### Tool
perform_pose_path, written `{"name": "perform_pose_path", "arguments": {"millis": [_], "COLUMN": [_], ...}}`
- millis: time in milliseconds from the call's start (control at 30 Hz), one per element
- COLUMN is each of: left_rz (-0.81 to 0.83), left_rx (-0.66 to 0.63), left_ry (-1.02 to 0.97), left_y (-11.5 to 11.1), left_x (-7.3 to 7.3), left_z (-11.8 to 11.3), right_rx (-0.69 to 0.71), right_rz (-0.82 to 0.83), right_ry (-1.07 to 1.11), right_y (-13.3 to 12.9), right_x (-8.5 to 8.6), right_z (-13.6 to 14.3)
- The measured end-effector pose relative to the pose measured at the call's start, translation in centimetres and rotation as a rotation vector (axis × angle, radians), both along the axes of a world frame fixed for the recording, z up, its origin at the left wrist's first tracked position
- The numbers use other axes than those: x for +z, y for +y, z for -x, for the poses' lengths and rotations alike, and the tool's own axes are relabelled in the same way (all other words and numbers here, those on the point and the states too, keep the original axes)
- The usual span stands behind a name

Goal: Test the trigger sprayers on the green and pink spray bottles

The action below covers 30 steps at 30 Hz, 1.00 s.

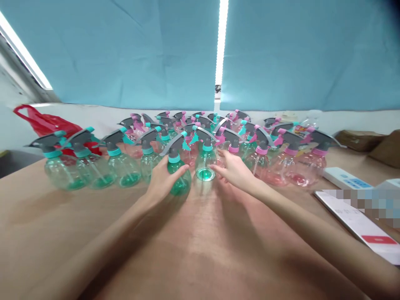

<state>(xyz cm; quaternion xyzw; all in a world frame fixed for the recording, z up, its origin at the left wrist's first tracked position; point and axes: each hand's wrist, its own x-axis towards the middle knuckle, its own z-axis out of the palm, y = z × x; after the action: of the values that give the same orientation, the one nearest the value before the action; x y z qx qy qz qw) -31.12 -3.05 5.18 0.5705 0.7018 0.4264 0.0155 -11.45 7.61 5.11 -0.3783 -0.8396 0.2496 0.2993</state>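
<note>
Forearms [300, 216] at bottom, left hand [160, 178] clasping green bottle [181, 185], likely for steadiness, right hand [235, 168] spread by paler bottle [204, 160] mid-frame.

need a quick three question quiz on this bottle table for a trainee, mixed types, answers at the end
1. True or false: the left hand touches a pink bottle.
2. What is behind the leftmost bottle? a) a white kettle; b) a red bag; c) a blue cup
3. Fill in: the collar of the rightmost front bottle is ____.

Key:
1. False: it touches a green bottle.
2. b
3. pink
</note>
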Motion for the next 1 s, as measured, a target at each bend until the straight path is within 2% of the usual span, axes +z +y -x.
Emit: {"name": "perform_pose_path", "arguments": {"millis": [200, 433, 633, 800, 1000], "left_rz": [0.003, 0.061, 0.059, 0.045, 0.033], "left_rx": [0.033, 0.116, 0.103, 0.073, 0.054], "left_ry": [-0.002, 0.013, 0.028, 0.062, 0.109], "left_y": [1.9, 3.0, 3.3, 3.5, 3.3], "left_x": [-0.2, 0.2, 0.3, 0.1, 0.5], "left_z": [1.0, 2.1, 2.2, 2.2, 2.1], "right_rx": [0.020, 0.007, -0.018, -0.074, -0.102], "right_rz": [0.147, 0.274, 0.195, 0.077, 0.010], "right_ry": [0.050, 0.050, -0.013, -0.064, -0.123], "right_y": [1.3, 0.9, 0.5, 0.4, -0.6], "right_x": [-0.1, 0.7, 1.2, 0.7, 0.4], "right_z": [1.6, 3.1, 4.0, 3.9, 3.4]}}
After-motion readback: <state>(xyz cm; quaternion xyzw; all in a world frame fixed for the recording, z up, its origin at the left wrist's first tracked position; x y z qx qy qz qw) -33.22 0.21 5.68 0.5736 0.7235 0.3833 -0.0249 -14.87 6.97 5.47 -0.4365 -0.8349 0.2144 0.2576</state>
